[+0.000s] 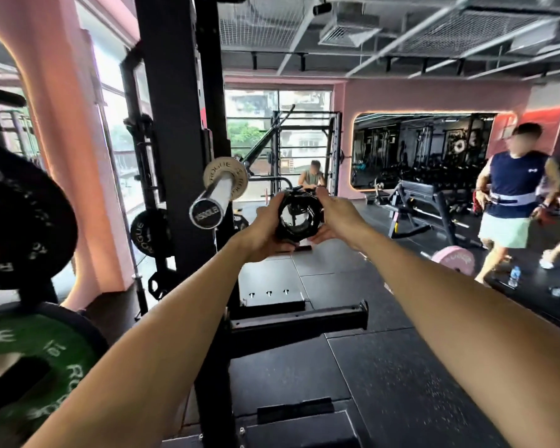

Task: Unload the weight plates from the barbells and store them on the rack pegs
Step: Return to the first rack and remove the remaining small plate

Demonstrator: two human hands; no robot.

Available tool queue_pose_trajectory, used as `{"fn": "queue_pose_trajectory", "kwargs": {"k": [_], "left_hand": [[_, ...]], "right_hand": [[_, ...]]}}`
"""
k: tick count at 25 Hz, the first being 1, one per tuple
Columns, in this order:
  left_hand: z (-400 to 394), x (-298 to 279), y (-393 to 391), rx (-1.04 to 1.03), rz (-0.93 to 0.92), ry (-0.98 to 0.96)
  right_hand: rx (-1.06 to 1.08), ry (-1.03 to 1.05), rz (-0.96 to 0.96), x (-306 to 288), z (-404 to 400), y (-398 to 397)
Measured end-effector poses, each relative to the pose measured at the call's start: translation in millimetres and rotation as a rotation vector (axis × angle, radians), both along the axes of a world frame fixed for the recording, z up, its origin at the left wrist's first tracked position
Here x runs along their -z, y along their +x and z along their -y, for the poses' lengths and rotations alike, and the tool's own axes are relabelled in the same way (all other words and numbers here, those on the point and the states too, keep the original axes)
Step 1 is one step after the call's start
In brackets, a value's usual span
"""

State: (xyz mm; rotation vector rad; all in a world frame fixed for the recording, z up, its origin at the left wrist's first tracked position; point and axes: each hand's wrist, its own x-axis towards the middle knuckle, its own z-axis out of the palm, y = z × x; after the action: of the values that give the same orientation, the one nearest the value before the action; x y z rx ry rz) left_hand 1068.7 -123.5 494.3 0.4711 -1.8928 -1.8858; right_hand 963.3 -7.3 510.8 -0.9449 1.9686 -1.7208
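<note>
Gym floor [385, 367]: black rubber tiles under the rack upright [178, 124].
Barbell sleeve [212, 198]: juts right of the upright, small pale plate [226, 182] on it.
Collar [299, 216]: right of the sleeve end, off the bar.
Grip: left hand [265, 226] and right hand [337, 218] clasp the collar between them.

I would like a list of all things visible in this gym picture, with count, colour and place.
barbell: one, silver sleeve, on the rack, centre
small plate: one, pale, on the barbell sleeve
collar: one, black, held between both hands
black plates: two in view, left side, one large, one further back
green plate: one, lower left
pink plate: one, on the floor, right
rack post: one, black, centre left
bench: one, black, right background
water bottle: one, clear, floor right
left hand: grips the collar
right hand: grips the collar
</note>
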Motion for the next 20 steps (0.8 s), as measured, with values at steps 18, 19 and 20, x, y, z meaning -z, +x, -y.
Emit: {"fn": "queue_pose_trajectory", "kwargs": {"k": [18, 19, 20], "left_hand": [[-26.4, -40.7, 190.6, -0.193, -0.026, 0.115], [-26.7, -44.0, 193.4, -0.185, -0.009, 0.103], [-24.0, -45.8, 192.9, -0.17, 0.007, 0.077]], "right_hand": [[-0.18, -0.04, 0.036, -37.9, -26.0, 191.0], [-0.191, -0.033, 0.033, -38.2, -21.5, 191.2], [-0.196, -0.031, 0.028, -38.0, -16.8, 189.5]]}}
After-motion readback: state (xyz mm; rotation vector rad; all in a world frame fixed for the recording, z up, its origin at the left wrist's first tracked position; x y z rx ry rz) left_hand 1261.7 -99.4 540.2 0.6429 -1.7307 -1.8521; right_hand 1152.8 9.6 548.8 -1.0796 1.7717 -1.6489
